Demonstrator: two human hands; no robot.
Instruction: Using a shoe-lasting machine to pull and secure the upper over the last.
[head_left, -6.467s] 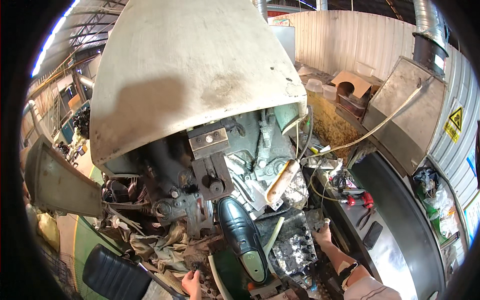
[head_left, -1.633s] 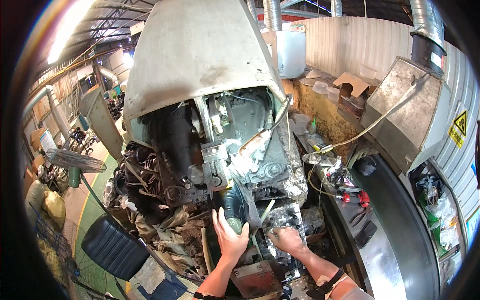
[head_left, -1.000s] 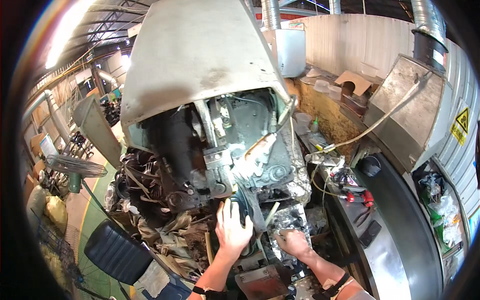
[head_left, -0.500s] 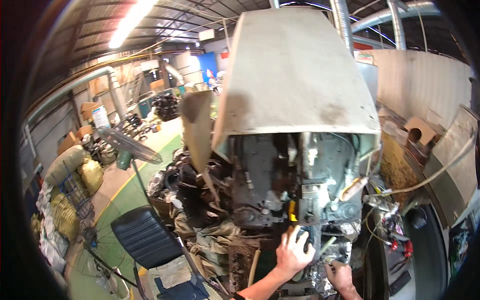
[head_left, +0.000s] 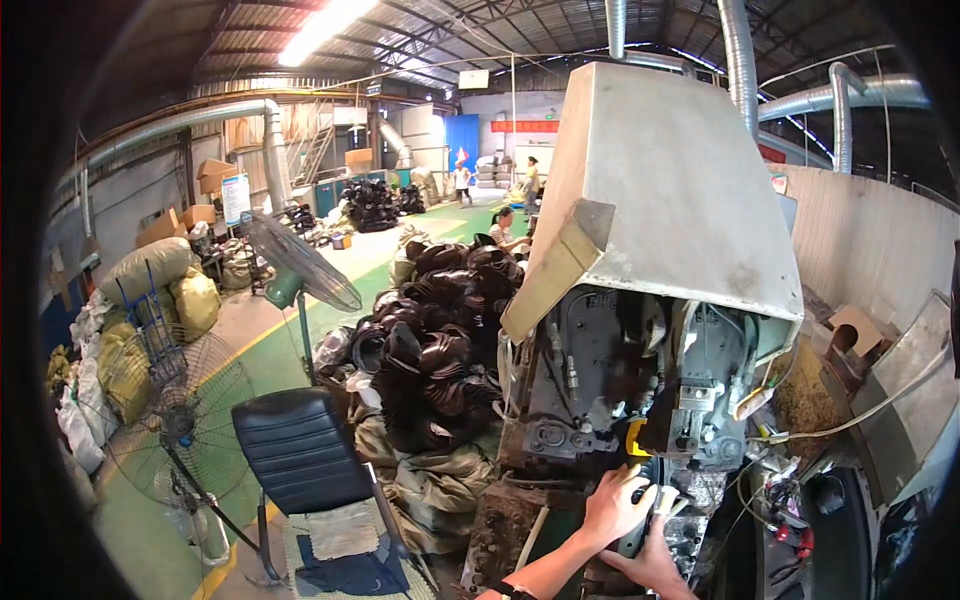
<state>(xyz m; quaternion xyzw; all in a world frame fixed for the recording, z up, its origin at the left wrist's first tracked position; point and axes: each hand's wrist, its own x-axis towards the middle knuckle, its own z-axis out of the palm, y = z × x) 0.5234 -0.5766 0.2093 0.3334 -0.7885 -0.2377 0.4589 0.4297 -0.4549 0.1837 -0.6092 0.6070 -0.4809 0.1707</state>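
Both my hands are together at the front of a grey metal machine [head_left: 690, 190], just below its work area. My left hand [head_left: 612, 508] has its fingers bent over the top of a dark, flat, curved piece [head_left: 632, 540]. From below, my right hand [head_left: 652, 562] grips the same piece, its thumb lying along the near side. A pale, thin strip [head_left: 676, 506] sticks out beside my right fingertips. Just beyond my left fingers is a yellow part [head_left: 635, 437] on the machine. My fingers partly hide the dark piece, so its kind is unclear.
A large heap of dark curved pieces [head_left: 440, 340] lies left of the machine. Nearer stand a black chair [head_left: 300, 450] and a standing fan [head_left: 300, 265]. Cables and red-handled tools [head_left: 803, 543] lie to the right. People [head_left: 505, 230] are farther back.
My view has shifted, so the machine appears farther right and more of the heap shows. My right hand has come up against my left, and both now meet at the dark piece.
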